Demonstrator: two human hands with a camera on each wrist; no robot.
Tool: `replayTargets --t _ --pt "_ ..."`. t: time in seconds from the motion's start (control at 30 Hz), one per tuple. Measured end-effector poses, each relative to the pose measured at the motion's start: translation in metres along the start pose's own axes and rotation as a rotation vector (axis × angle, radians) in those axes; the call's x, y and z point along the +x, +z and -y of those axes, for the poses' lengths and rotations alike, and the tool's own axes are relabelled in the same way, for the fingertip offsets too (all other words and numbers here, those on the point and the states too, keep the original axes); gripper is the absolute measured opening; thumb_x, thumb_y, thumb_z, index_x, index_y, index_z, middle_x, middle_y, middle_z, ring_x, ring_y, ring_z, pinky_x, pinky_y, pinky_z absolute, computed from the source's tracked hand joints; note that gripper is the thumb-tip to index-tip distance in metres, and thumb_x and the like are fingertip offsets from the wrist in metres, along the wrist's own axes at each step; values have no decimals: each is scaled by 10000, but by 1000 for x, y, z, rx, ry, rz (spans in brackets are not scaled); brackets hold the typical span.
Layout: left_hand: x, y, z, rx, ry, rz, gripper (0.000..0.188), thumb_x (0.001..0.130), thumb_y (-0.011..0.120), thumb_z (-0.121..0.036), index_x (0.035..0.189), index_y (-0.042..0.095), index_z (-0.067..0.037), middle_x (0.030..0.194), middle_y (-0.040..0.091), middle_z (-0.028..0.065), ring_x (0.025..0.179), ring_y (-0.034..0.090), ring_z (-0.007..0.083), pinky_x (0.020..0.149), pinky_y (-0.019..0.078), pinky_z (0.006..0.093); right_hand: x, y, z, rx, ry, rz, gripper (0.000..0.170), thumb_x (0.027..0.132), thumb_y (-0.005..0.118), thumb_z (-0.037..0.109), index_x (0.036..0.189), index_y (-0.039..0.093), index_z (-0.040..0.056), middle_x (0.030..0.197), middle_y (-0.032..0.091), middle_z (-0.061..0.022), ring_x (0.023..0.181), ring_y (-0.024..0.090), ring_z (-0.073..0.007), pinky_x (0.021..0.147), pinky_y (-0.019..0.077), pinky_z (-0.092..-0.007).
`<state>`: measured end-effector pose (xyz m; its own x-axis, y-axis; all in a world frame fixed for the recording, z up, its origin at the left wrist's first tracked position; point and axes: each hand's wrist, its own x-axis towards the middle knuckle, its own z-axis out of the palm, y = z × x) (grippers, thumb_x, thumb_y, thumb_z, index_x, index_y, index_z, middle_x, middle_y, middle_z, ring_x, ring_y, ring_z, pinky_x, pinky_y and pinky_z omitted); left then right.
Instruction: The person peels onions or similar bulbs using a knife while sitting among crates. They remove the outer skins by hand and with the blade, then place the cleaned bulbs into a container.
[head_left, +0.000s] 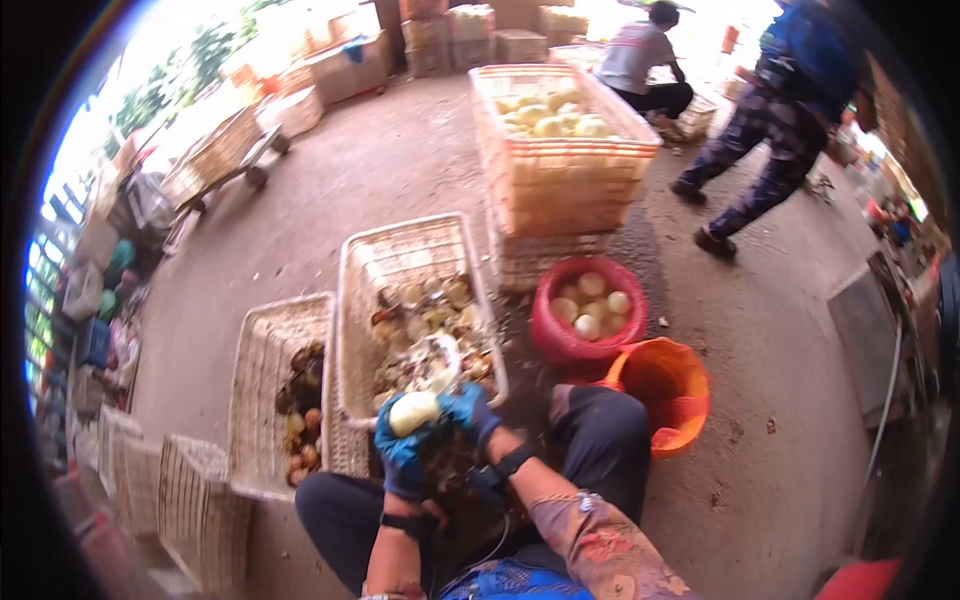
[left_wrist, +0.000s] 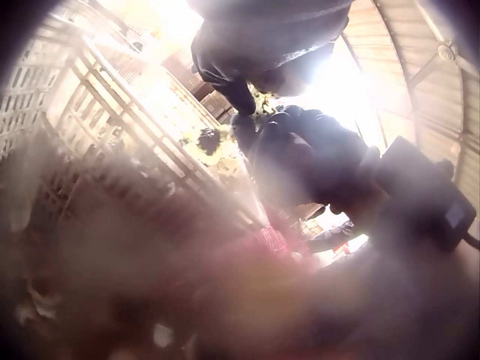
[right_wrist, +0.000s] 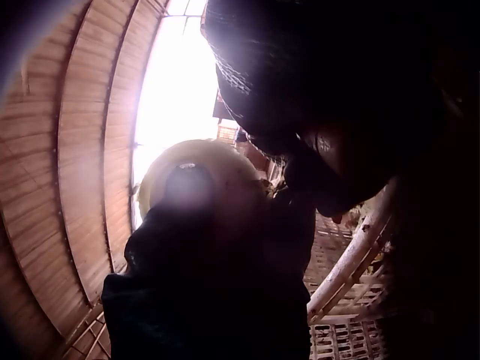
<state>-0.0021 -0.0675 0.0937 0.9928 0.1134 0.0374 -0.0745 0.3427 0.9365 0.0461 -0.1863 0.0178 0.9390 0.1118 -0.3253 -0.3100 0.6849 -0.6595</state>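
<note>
Plainly, the left hand (head_left: 402, 455) grips an onion (head_left: 413, 412); whether the right hand (head_left: 469, 412) grips anything, I cannot tell; shirt marks (head_left: 637, 38) look illegible.

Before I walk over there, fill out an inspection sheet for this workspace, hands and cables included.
Surface: brownish floor, darker patches, scattered bits.
Job's things: pale onion held above the scrap-filled crate; pink basin containing more pale onions; orange bucket beside it.
Clutter: crates at lower left; assorted items along the left edge.
Hands: gloved left hand grips the onion; gloved right hand is close to it, its grip unclear.
Cables: thin cord near the lap.
Surroundings: one person crouching, another upright; wheeled cart at left.
</note>
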Motion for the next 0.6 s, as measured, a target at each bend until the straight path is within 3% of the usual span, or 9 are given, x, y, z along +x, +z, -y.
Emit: replayTargets --t 0.03,0.07,0.1,0.23,0.3,0.43,0.47,0.53,0.6 --pt "2 -5 3 -29 -27 17 498 713 717 42 1187 576 -16 1091 655 69 973 641 178 868 536 312 -16 20 34 -44 49 -42 225 809 643 22 1033 649 3 875 678 -60 727 648 -184 652 552 -324" --pt "5 -9 6 -62 -55 45 494 718 696 42 1194 581 -19 1094 651 61 978 636 170 861 536 306 7 4 14 -102 -86 -37 206 813 629 40 1016 646 7 826 656 -39 653 609 -153 567 513 -320" --pt "7 -10 -1 -2 -76 73 490 719 703 31 1192 582 -15 1088 653 62 977 636 168 859 536 303 1 12 32 -239 -109 -106 163 820 627 71 972 639 14 768 631 -26 594 563 -119 512 468 -306" --pt "16 -9 -36 207 -161 180 486 725 725 -13 1190 583 1 1073 658 68 964 640 164 849 539 300 -8 36 73 -236 -38 -32 127 833 637 92 924 591 15 667 576 -42 471 524 -125 412 430 -297" --pt "27 -21 -35 299 -193 257 482 740 722 -38 1198 577 1 1076 663 80 937 657 181 829 558 311 -8 48 88 -250 -37 17 135 839 626 68 957 589 14 678 582 -37 471 513 -112 407 418 -281" --pt "36 -29 -33 -165 -332 268 475 778 681 -28 1233 546 -11 1089 655 107 944 672 251 771 604 402 -14 61 111 -307 -104 -3 114 845 635 70 943 600 25 675 571 -16 485 515 -105 406 407 -266" --pt "39 -32 -29 -152 -299 214 472 777 676 -10 1232 547 -5 1096 655 108 951 671 242 788 597 384 -2 52 104 -295 -243 -2 214 870 627 94 1065 612 8 726 581 -18 482 486 -88 397 392 -257" --pt "41 -29 -27 -130 -247 104 467 776 665 26 1228 551 5 1109 656 109 963 670 224 824 582 347 -7 54 114 -587 -185 -41 333 902 619 155 1201 593 11 820 604 -23 470 444 -74 394 375 -246" --pt "43 -29 -26 -131 -242 96 482 782 647 50 1249 538 1 1134 648 112 1004 655 230 870 569 352 -8 57 113 -595 -75 100 295 911 617 203 1151 599 32 783 615 -26 485 484 -78 418 402 -245"
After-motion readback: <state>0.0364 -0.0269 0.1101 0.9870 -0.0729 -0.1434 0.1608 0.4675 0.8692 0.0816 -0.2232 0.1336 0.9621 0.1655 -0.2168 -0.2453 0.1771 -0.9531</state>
